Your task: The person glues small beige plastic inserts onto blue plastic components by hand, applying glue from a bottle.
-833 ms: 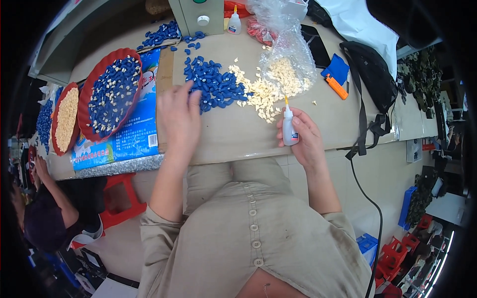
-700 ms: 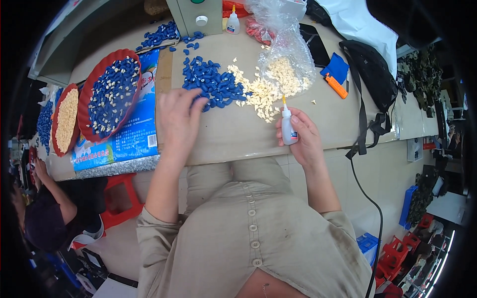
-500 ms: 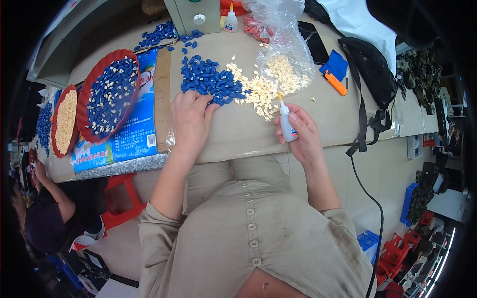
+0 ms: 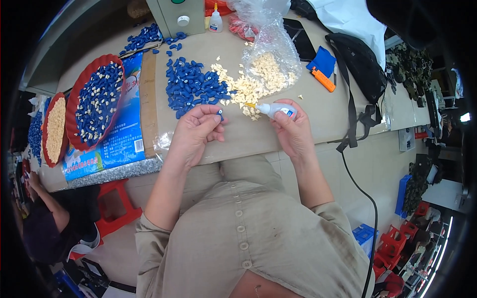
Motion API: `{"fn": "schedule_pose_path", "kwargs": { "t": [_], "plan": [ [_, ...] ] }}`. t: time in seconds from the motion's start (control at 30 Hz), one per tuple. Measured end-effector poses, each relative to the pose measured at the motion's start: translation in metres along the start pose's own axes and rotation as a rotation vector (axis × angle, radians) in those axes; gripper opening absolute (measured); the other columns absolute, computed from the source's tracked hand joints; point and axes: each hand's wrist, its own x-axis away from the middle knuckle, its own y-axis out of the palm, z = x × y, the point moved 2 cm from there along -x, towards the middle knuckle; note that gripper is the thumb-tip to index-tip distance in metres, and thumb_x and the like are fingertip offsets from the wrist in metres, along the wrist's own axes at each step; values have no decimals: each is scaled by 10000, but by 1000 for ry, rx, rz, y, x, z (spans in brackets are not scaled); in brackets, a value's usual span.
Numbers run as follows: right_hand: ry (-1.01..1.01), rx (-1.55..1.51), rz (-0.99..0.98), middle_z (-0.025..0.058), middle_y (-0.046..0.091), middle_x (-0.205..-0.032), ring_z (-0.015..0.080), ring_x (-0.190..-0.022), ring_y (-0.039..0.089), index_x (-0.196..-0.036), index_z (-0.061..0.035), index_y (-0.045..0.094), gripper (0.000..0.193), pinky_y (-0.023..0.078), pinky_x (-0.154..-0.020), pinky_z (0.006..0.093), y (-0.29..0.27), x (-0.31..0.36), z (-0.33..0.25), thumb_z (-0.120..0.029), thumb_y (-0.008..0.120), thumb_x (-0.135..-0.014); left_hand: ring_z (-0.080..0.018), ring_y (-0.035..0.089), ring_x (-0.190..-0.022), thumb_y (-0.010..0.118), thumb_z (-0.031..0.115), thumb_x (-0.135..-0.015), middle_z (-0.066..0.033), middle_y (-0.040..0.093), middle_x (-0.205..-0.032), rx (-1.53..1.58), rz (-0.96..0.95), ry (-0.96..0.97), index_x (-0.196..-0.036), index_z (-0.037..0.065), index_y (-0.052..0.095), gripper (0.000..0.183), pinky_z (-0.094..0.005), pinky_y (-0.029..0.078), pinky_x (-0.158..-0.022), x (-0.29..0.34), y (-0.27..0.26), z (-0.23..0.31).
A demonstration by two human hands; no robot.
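My left hand (image 4: 198, 130) pinches a small blue plastic piece (image 4: 220, 113) between thumb and forefinger, a pale spot on its upper end. In my right hand (image 4: 293, 126) a small clear glue bottle (image 4: 279, 110) lies tipped sideways, its yellow nozzle pointing left toward the blue piece but apart from it. Beyond my left hand spreads a pile of similar blue pieces (image 4: 191, 84). Touching that pile on its right is a heap of small cream-coloured pieces (image 4: 248, 85), partly inside a clear plastic bag (image 4: 271, 44).
Red scalloped trays hold blue pieces with cream bits (image 4: 102, 94) and cream bits alone (image 4: 54, 126) at left. A second glue bottle (image 4: 215, 21) stands by a grey metal box (image 4: 181, 7). An orange cutter (image 4: 323, 79) and black bag (image 4: 357, 64) lie right. Another person (image 4: 49, 213) sits at left.
My left hand has drawn back from the blue pile with one piece in its fingertips. My right hand has tilted the glue bottle from upright to sideways, nozzle leftward.
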Motion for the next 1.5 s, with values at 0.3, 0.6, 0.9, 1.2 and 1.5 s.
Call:
{"fn": "schedule_pose_path", "kwargs": {
  "t": [0.3,0.6,0.9,1.2,1.5],
  "plan": [
    [-88,-11,-22,55,534,-797,86,-616,512,-952,-27,470,186,394,-509,195,-4,1,9,-139,539,-821,-67,531,-619,532,-3,-788,-86,586,-801,-314,-17,87,-932,-18,505,147,-187,456,-512,-6,13,-15],
    [-253,208,-21,52,480,-866,91,-647,498,-929,-20,450,188,412,-544,200,-7,10,14,-153,534,-825,-58,524,-618,526,-6,-791,-76,585,-810,-402,48,134,-932,-30,518,144,-177,453,-486,-5,16,-19],
    [-280,261,-46,52,467,-856,96,-673,491,-911,-11,452,167,432,-574,217,-3,10,13,-136,526,-827,-41,508,-593,554,14,-774,-30,556,-730,-409,74,187,-887,-13,561,117,-185,470,-497,-5,16,-23],
    [-266,273,-38,56,467,-861,95,-653,490,-898,-11,453,175,424,-569,211,-3,10,13,-150,532,-827,-41,509,-585,549,8,-774,-25,555,-719,-403,70,202,-892,-12,561,120,-183,468,-501,-5,16,-24],
    [-237,276,-18,52,471,-847,89,-647,489,-889,-9,454,178,421,-561,207,0,9,11,-155,535,-828,-39,509,-593,539,2,-775,-25,553,-724,-403,60,192,-900,-13,557,127,-183,469,-509,-5,14,-25]
  ]
}}
